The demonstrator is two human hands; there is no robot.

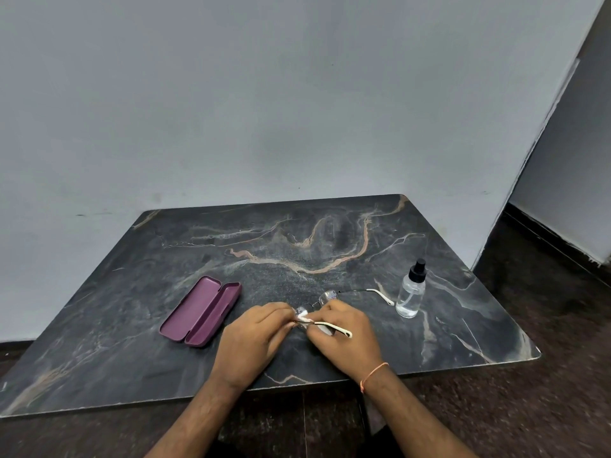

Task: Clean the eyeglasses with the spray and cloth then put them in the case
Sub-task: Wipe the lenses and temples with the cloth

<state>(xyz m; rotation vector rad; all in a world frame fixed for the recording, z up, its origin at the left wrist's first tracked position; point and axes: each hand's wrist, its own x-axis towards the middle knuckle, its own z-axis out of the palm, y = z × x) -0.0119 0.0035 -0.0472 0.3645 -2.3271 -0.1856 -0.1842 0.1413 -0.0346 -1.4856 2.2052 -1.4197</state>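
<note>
Eyeglasses [322, 300], a thin metal-framed pair with clear lenses and pale, cream-tipped temple arms, sit low over the near middle of the dark marble-patterned table [297, 246], held between both hands. The left hand [254, 338] pinches the frame at the near lens, and a small scrap of white cloth [303, 314] shows at its fingertips. The right hand [344, 335] is closed around the other side, where one temple arm crosses its knuckles. The hands are close together, nearly touching, both clamped on the glasses. The second temple arm reaches out toward the bottle.

As a judgement, the pair is very light and fragile: the wire frame would bend under a hard squeeze, and the hinges are the weak spot. The lenses look slippery, more so if wet with spray, and bare fingertips would smear them. The safest hold is the rim or bridge, with the cloth between fingers and glass, rubbing one lens while the other hand steadies the frame near it. The cloth is soft and limp and will bunch easily.

By count there is one pair of eyeglasses, one cloth, mostly hidden, and one clear plastic spray bottle with a black pump top [411, 292], standing upright to the right. One plum-coloured hard case [201, 311] lies open to the left, both halves facing up, with nothing in it.
</note>
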